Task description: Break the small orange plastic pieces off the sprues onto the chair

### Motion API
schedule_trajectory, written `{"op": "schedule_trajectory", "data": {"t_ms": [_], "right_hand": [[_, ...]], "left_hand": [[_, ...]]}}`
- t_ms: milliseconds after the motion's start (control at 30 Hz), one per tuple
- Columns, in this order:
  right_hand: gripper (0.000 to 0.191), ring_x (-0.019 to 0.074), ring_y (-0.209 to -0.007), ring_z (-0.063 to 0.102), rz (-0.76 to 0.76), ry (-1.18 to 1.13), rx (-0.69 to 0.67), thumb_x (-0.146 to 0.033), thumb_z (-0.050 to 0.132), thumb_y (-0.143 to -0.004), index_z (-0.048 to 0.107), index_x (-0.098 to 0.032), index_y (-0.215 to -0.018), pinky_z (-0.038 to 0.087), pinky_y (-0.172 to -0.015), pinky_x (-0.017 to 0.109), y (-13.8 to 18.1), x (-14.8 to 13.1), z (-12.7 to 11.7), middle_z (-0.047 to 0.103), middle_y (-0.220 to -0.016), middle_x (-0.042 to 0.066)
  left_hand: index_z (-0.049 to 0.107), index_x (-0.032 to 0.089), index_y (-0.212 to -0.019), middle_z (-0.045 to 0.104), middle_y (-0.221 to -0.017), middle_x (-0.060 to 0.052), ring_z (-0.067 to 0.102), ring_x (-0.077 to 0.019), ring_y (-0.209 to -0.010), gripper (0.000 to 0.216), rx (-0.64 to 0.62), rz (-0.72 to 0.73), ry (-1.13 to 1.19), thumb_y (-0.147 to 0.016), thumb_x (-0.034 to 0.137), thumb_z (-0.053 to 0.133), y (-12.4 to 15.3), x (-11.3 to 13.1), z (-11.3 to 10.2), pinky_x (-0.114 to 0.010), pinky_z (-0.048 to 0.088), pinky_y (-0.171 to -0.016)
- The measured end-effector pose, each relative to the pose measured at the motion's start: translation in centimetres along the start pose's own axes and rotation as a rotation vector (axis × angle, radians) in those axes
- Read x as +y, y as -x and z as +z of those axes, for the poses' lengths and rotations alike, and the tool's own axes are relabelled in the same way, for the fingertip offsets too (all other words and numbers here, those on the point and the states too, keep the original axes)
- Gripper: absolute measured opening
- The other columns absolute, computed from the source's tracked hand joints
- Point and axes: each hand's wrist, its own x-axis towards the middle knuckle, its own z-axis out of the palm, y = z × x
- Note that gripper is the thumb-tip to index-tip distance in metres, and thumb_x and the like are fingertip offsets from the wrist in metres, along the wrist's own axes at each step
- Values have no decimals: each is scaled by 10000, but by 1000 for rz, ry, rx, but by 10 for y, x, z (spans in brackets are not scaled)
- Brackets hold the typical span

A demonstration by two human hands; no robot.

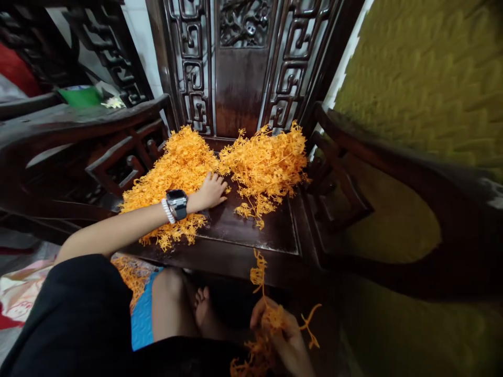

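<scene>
My left hand (212, 190) lies palm down on the dark wooden chair seat (251, 235), its fingers stretched out and slightly apart. It is between two heaps of orange plastic flower-like sprigs: the left heap (173, 170) spreads under my wrist, and the right heap (271, 159) has thin stems tangled through it. A small orange bit sits close to my fingertips. Lower down, in front of the seat, my right hand (285, 332) is closed around several orange sprigs (271, 317). Their branched ends stick out above and beside the fingers. Part of the bunch below is in shadow.
Carved armrests flank the seat on the left (106, 125) and right (393, 157), with a carved backrest (243, 78) behind. A green bowl (80, 96) stands at the upper left. More orange pieces (131, 275) and a blue textured object (142, 319) are low, near my leg.
</scene>
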Motion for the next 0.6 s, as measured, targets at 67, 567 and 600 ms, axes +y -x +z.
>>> {"op": "schedule_trajectory", "data": {"t_ms": [67,567,600], "right_hand": [[457,149,-590,480,9,13,3,-612,502,-848,617,-187,-725,375,-548,258,4,2,-4,527,-695,37],[452,108,-490,351,29,-64,-12,-595,519,-848,588,-179,-688,294,-456,232,-2,23,-4,446,-609,-2],[448,109,-499,362,34,-61,-13,-590,524,-848,591,-177,-688,300,-462,232,-3,21,-3,460,-628,4]], "left_hand": [[640,122,-1100,630,-1089,-195,514,-351,-1053,430,-11,-17,-9,-857,469,564,-4,-3,10,-474,338,-932],[660,185,-1025,633,-1134,-102,507,-270,-1044,345,122,-166,61,-972,394,392,31,-41,-35,-422,358,-880],[662,188,-1026,625,-1162,-96,499,-274,-1060,360,131,-237,47,-970,417,390,39,-54,-41,-427,361,-880]]}}
